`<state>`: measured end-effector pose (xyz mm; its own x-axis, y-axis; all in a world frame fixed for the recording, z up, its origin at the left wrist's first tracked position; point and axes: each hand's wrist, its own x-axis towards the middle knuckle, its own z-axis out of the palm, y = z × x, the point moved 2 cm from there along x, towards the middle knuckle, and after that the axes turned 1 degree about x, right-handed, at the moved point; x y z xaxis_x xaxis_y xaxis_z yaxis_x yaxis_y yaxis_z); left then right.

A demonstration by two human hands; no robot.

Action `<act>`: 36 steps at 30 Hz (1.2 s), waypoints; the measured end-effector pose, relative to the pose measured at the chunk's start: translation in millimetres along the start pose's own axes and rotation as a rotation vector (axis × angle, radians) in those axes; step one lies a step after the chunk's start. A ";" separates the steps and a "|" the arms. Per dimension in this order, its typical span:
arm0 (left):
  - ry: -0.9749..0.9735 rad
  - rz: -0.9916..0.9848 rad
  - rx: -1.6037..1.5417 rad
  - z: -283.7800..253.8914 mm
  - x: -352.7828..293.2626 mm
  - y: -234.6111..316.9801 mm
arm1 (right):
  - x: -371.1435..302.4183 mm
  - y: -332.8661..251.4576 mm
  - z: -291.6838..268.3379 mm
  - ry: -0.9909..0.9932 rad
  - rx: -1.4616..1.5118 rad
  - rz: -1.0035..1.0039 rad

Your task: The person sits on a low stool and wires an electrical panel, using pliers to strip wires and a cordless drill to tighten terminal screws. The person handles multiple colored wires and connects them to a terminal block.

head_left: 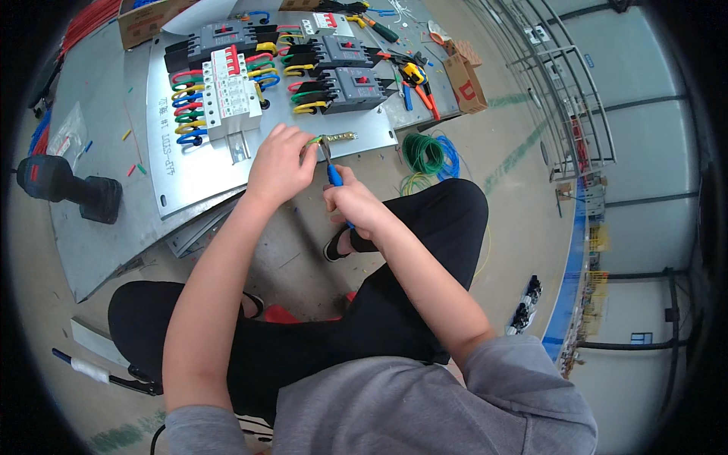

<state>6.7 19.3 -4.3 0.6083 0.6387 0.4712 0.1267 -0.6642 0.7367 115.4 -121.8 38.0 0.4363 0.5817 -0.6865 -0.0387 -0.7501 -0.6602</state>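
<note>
My left hand (279, 163) is closed in a pinch at the near edge of the white metal panel (173, 171), on what looks like a short yellow-green wire (314, 141). My right hand (355, 200) grips blue-handled pliers (334, 176), their metal jaws up against the wire beside my left fingertips. Just right of the jaws, a brass terminal bar (345, 136) with a row of screws lies on the panel. Behind my left hand stands a white row of circuit breakers (231, 98) with red levers and coloured wire loops. Grey breakers (349, 87) are mounted farther right.
A cordless power tool (72, 186) stands on the table's left side. At the right edge lie a yellow tool (413, 73), a screwdriver (381, 29) and a cardboard box (464, 82). Coils of green wire (422, 154) and blue wire (449, 158) rest below it.
</note>
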 end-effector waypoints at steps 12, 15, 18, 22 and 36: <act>-0.035 -0.032 0.020 -0.8 4.0 6.2 | 38.0 24.6 -4.3 0.243 -0.349 -0.138; -0.034 -0.011 0.014 4.0 6.2 6.4 | 49.5 37.3 -9.3 0.313 -0.487 -0.263; -0.027 -0.030 0.033 0.1 3.5 -3.9 | 16.3 0.4 2.0 0.082 -0.188 -0.137; -0.041 -0.058 0.014 6.1 5.3 -4.5 | 13.9 -7.3 -17.4 -0.114 -0.062 -0.050; -0.088 -0.080 -0.006 6.1 5.6 -1.6 | 33.3 -18.5 -47.2 0.056 -0.911 -0.240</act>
<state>14.7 21.6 -5.8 0.6627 0.6530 0.3666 0.1733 -0.6100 0.7732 173.2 -103.3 41.7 0.3844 0.7545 -0.5319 0.7653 -0.5827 -0.2735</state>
